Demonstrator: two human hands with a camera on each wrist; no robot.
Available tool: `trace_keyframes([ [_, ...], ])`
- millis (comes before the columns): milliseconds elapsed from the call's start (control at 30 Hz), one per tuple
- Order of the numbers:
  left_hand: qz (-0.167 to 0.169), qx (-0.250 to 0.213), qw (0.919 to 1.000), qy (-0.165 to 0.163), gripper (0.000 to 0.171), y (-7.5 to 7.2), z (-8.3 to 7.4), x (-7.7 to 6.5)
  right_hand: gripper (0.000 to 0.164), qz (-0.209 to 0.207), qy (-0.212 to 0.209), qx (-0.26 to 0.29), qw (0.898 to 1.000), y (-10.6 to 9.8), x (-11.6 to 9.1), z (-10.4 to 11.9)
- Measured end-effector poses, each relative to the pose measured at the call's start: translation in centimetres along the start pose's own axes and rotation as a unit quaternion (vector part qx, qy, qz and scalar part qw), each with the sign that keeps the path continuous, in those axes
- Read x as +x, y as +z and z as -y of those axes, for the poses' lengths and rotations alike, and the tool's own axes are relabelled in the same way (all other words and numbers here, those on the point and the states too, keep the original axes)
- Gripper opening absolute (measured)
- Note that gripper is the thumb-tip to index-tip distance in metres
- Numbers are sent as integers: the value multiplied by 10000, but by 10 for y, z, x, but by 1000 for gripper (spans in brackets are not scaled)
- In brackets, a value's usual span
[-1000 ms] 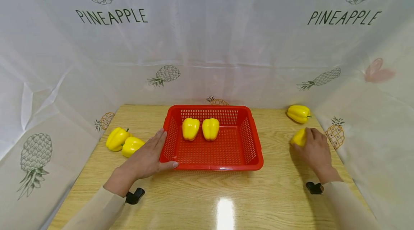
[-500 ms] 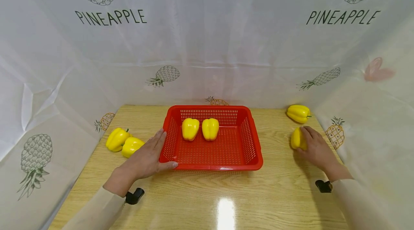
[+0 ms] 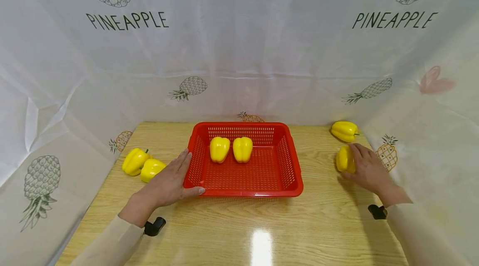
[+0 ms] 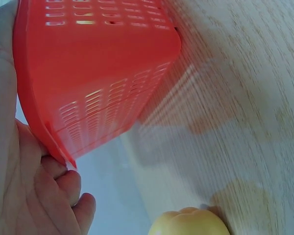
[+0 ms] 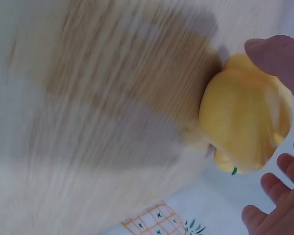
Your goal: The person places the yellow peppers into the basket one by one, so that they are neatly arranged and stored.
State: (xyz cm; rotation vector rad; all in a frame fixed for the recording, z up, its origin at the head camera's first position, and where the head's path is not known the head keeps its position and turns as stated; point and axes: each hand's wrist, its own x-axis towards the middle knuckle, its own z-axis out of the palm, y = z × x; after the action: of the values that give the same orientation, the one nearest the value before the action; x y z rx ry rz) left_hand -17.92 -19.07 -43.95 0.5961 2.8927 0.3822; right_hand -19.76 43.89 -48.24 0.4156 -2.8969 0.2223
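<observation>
My left hand rests on the left end of the red plastic basket, fingers straight along its side and thumb on the near rim. In the left wrist view the hand lies against the basket's rim. My right hand holds a yellow bell pepper from its right side, close over the table. The right wrist view shows the thumb on this bell pepper and some fingers apart from it. Two more yellow bell peppers stand side by side in the basket.
Another yellow bell pepper lies at the table's back right, just beyond the held one. Two bell peppers sit together left of the basket, partly behind the left hand. White pineapple-print sheeting encloses the wooden table at back and sides.
My right hand and forearm have shifted right and turned around the bell pepper, so more of the pepper shows. The left hand and basket have stayed in place.
</observation>
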Motion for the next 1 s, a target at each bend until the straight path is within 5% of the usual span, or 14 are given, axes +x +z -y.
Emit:
trace_keyframes([
  [400,4,28,10000,-12,122,0,1,0,121,781,462,-421,9950,-15,8,-6],
  [667,3,36,10000,-1,124,1,1,0,117,943,532,-463,9930,-11,9,-12],
  [1000,1,45,10000,14,122,0,0,1,118,1337,517,146,9896,-10,14,-13],
])
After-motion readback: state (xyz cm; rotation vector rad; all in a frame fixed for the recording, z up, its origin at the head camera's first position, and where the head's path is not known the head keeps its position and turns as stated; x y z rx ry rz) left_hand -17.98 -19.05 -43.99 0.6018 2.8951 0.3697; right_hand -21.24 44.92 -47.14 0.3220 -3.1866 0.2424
